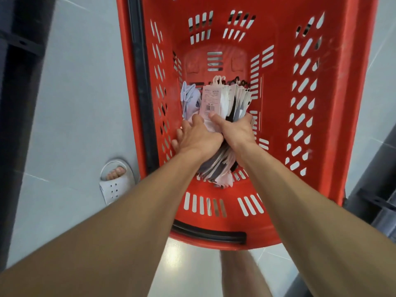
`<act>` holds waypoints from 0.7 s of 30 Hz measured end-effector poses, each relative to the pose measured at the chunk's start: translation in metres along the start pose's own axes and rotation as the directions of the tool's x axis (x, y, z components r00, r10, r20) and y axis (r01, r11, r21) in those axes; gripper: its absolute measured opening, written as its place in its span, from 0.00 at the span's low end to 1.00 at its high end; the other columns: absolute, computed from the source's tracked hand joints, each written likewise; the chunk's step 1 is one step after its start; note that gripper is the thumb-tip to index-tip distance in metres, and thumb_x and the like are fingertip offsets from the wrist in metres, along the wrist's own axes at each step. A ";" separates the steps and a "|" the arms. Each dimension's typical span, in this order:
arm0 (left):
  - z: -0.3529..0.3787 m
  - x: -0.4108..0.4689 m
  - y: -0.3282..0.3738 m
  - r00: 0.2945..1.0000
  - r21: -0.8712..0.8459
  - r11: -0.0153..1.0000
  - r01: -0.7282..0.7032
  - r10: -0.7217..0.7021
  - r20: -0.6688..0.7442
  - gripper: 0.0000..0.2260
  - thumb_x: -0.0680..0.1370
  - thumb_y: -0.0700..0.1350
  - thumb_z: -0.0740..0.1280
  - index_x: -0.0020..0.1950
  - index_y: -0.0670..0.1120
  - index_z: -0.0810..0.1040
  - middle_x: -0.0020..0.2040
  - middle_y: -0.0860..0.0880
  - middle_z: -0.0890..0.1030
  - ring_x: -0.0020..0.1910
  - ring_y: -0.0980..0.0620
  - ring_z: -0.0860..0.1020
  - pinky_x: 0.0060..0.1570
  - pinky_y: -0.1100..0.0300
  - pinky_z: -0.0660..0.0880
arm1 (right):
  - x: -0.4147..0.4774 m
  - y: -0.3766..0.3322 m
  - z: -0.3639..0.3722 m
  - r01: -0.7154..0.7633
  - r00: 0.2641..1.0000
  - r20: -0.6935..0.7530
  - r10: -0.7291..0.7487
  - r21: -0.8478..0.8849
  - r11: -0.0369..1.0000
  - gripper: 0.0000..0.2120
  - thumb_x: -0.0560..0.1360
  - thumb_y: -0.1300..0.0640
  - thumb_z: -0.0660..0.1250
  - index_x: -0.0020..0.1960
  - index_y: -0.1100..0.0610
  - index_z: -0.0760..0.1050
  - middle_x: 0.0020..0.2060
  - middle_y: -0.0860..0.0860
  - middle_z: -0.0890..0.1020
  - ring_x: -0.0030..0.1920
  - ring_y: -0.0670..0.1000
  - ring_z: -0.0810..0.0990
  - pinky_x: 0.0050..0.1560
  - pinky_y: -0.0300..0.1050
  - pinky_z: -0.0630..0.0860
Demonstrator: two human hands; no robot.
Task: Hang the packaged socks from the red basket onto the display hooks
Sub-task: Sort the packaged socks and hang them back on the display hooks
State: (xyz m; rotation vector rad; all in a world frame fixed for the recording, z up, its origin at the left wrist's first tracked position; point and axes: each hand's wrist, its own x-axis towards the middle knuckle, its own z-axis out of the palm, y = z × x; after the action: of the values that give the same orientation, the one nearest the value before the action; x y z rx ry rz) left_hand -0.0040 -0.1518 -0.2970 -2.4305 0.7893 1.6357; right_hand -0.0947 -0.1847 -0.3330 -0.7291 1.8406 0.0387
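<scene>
I look straight down into a deep red basket [304, 116] standing on the floor. Inside it, a thick bundle of packaged socks [227, 99] with white card labels and small hanger hooks points away from me. My right hand [235, 129] grips the bundle round its middle, thumb across the front card. My left hand [197, 136] lies against the bundle's left side, thumb on the front card and fingers spread downward; whether it grips is unclear. The socks' lower ends hang out below my wrists. Pale blue socks [189, 101] lie loose at the basket's left.
The basket has slotted walls, a black handle [141, 82] along its left rim and a black grip [210, 232] at the near rim. Grey floor tiles surround it. A foot in a white sandal [114, 181] stands to the left. Dark shelving bases [19, 82] flank both sides.
</scene>
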 end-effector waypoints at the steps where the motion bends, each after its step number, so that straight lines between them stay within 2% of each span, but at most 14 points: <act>1: 0.000 -0.002 -0.001 1.000 -0.012 1.000 -0.020 0.020 0.021 0.32 0.75 0.56 0.66 0.76 0.53 0.61 0.75 0.47 0.63 0.74 0.43 0.62 0.70 0.45 0.60 | 0.004 0.000 0.000 -0.002 0.999 -0.032 0.000 -0.044 0.999 0.44 0.68 0.43 0.76 0.74 0.58 0.58 0.65 0.57 0.76 0.62 0.60 0.78 0.64 0.58 0.75; 4: 0.002 -0.007 -0.006 0.992 -0.082 0.994 -0.073 0.080 0.093 0.30 0.73 0.55 0.69 0.73 0.53 0.65 0.73 0.48 0.64 0.73 0.44 0.63 0.70 0.45 0.64 | 0.012 0.003 -0.004 -0.006 0.995 -0.100 -0.010 -0.156 0.988 0.31 0.70 0.49 0.76 0.67 0.59 0.67 0.58 0.56 0.82 0.55 0.59 0.82 0.58 0.56 0.79; 8: 0.010 -0.015 -0.008 0.991 -0.158 0.981 -0.115 0.125 0.051 0.28 0.75 0.53 0.71 0.72 0.50 0.65 0.73 0.47 0.65 0.72 0.44 0.65 0.69 0.49 0.66 | 0.006 0.013 -0.017 0.015 0.989 -0.137 -0.046 -0.218 0.976 0.25 0.70 0.50 0.75 0.63 0.57 0.73 0.53 0.55 0.84 0.53 0.58 0.83 0.56 0.55 0.80; 10: 0.013 -0.021 -0.006 0.991 -0.195 0.972 -0.131 0.131 -0.010 0.31 0.76 0.49 0.71 0.75 0.49 0.61 0.75 0.47 0.63 0.73 0.42 0.65 0.71 0.46 0.65 | -0.009 0.016 -0.025 0.085 0.972 -0.192 -0.137 -0.254 0.963 0.24 0.71 0.49 0.73 0.62 0.55 0.72 0.52 0.53 0.83 0.52 0.58 0.83 0.55 0.54 0.79; 13: 0.014 -0.039 -0.001 0.978 -0.132 0.969 -0.209 0.205 -0.042 0.36 0.76 0.43 0.69 0.79 0.52 0.54 0.79 0.48 0.54 0.78 0.42 0.57 0.76 0.43 0.58 | -0.043 0.016 -0.037 0.265 0.906 -0.250 -0.341 -0.293 0.919 0.21 0.70 0.48 0.70 0.60 0.51 0.69 0.50 0.49 0.82 0.49 0.57 0.82 0.52 0.56 0.79; 15: 0.010 -0.060 0.009 0.948 -0.096 0.945 -0.313 0.305 -0.091 0.31 0.77 0.42 0.65 0.78 0.53 0.57 0.78 0.49 0.55 0.78 0.45 0.54 0.77 0.43 0.52 | -0.068 0.011 -0.047 0.382 0.848 -0.266 -0.459 -0.296 0.875 0.21 0.69 0.47 0.69 0.59 0.48 0.70 0.49 0.46 0.80 0.48 0.54 0.80 0.50 0.55 0.78; 16: 0.006 -0.072 0.014 0.932 -0.094 0.929 -0.359 0.350 -0.098 0.28 0.77 0.42 0.64 0.76 0.52 0.60 0.77 0.48 0.58 0.78 0.46 0.56 0.77 0.44 0.53 | -0.081 0.006 -0.052 0.425 0.819 -0.278 -0.502 -0.294 0.856 0.21 0.69 0.47 0.70 0.60 0.47 0.71 0.49 0.45 0.80 0.49 0.52 0.80 0.49 0.53 0.77; 17: -0.002 -0.085 0.020 0.925 -0.138 0.914 -0.380 0.374 -0.068 0.27 0.75 0.41 0.63 0.74 0.51 0.63 0.74 0.48 0.62 0.76 0.47 0.60 0.76 0.47 0.57 | -0.094 0.000 -0.059 0.456 0.794 -0.292 -0.533 -0.293 0.840 0.22 0.68 0.46 0.71 0.61 0.45 0.71 0.50 0.44 0.80 0.50 0.50 0.79 0.49 0.51 0.77; 18: -0.014 -0.097 0.024 0.926 -0.271 0.891 -0.363 0.376 -0.004 0.27 0.71 0.40 0.63 0.71 0.49 0.66 0.70 0.48 0.68 0.71 0.50 0.68 0.72 0.50 0.66 | -0.108 -0.008 -0.065 0.482 0.771 -0.305 -0.559 -0.293 0.826 0.24 0.68 0.46 0.71 0.63 0.44 0.71 0.50 0.43 0.79 0.50 0.48 0.79 0.48 0.48 0.76; 19: -0.028 -0.110 0.026 0.917 -0.458 0.831 -0.317 0.392 0.077 0.28 0.67 0.40 0.64 0.68 0.47 0.69 0.61 0.49 0.75 0.62 0.55 0.77 0.62 0.54 0.76 | -0.124 -0.017 -0.072 0.512 0.750 -0.306 -0.586 -0.292 0.808 0.25 0.68 0.46 0.71 0.65 0.43 0.71 0.51 0.42 0.78 0.50 0.45 0.78 0.47 0.47 0.75; 20: -0.043 -0.122 0.026 0.888 -0.623 0.732 -0.275 0.441 0.127 0.28 0.63 0.40 0.64 0.64 0.46 0.71 0.51 0.49 0.80 0.48 0.57 0.82 0.49 0.57 0.80 | -0.141 -0.026 -0.079 0.549 0.729 -0.288 -0.621 -0.295 0.782 0.27 0.68 0.46 0.69 0.66 0.41 0.70 0.52 0.42 0.77 0.50 0.42 0.77 0.46 0.45 0.75; 21: -0.060 -0.135 0.027 0.854 -0.737 0.629 -0.249 0.501 0.139 0.25 0.63 0.40 0.66 0.61 0.46 0.73 0.44 0.49 0.82 0.42 0.54 0.83 0.44 0.55 0.82 | -0.160 -0.037 -0.085 0.590 0.708 -0.248 -0.661 -0.305 0.747 0.28 0.68 0.47 0.67 0.69 0.40 0.69 0.54 0.42 0.75 0.50 0.40 0.75 0.45 0.44 0.75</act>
State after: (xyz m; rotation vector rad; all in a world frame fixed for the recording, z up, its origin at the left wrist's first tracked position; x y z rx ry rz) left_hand -0.0053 -0.1483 -0.1474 -2.3443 0.7557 2.8927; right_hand -0.1146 -0.1717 -0.1495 -1.5746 1.8246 -0.3791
